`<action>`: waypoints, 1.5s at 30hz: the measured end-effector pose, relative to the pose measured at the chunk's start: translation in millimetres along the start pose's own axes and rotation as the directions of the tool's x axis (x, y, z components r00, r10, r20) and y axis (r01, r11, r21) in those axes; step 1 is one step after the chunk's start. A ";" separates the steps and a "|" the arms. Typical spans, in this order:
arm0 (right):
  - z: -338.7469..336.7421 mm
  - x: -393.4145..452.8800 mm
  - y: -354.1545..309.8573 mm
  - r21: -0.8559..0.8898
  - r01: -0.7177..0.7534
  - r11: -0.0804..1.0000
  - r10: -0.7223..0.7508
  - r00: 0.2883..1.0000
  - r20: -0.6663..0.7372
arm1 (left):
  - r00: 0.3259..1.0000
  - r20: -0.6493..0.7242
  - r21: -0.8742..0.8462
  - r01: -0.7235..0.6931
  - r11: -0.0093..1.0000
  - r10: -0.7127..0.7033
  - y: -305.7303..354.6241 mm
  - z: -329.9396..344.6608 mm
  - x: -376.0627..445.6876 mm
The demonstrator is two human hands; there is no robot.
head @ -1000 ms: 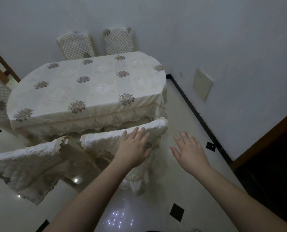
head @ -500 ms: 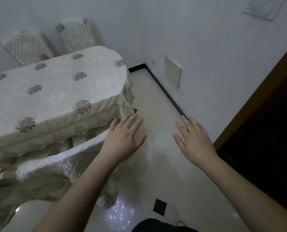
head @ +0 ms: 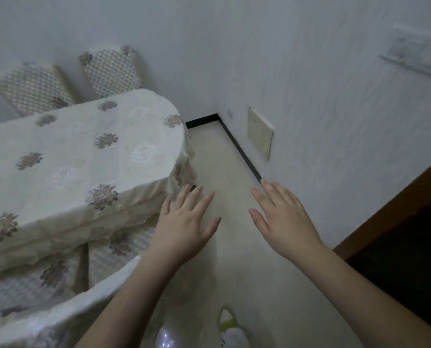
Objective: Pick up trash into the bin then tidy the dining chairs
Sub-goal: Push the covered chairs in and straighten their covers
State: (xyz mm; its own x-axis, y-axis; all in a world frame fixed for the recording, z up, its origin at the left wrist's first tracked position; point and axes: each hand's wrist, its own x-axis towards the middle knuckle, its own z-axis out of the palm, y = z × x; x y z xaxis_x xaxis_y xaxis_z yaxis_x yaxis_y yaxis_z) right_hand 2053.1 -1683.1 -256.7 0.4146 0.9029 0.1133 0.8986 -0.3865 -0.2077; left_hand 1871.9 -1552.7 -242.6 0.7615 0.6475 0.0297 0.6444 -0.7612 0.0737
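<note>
A dining table (head: pixel 78 156) under a cream floral cloth fills the left side. A cloth-covered chair (head: pixel 58 312) stands at its near side, seat tucked under the table edge, backrest top at lower left. Two more patterned chairs (head: pixel 33 89) (head: pixel 111 69) stand behind the table against the far wall. My left hand (head: pixel 184 227) hovers flat and open just right of the near chair, touching nothing. My right hand (head: pixel 284 219) is spread open over the floor, empty. No trash or bin shows.
A white wall runs along the right with a cream plate (head: pixel 259 133) low down and a switch panel (head: pixel 415 55) higher up. A dark wooden door frame (head: pixel 395 204) is at right. A pale tiled floor strip (head: pixel 224 172) lies between table and wall. My foot (head: pixel 229 327) shows below.
My left hand has come off the near chair's backrest and now hovers free. The view has swung right and closer, so the table and chairs slid left.
</note>
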 end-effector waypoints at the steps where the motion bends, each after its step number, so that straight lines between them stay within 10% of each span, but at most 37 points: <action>1: -2.2 18.7 1.4 -0.018 0.009 1.000 -0.009 1.000 -0.013 | 1.000 -0.017 0.007 -0.004 1.000 0.005 -6.5 -2.0 18.2; 21: -84.3 367.7 113.2 -0.173 0.050 0.984 -0.066 0.994 -0.088 | 0.982 -0.153 0.192 -0.084 0.978 0.114 -30.7 -109.5 384.9; 45: -76.4 777.1 59.1 -0.127 0.326 0.937 -0.343 0.928 -0.147 | 0.908 -0.335 0.118 0.306 0.945 -0.252 -219.9 -146.8 668.2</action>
State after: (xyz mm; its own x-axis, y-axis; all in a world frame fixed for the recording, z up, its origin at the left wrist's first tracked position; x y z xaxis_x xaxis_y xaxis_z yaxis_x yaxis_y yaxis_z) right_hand 2439.3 -1018.7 -106.8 0.0979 0.9425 0.3194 0.9952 -0.0918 -0.0341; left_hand 2228.6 -947.2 -92.6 0.5053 0.7921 0.3424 0.8501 -0.5252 -0.0393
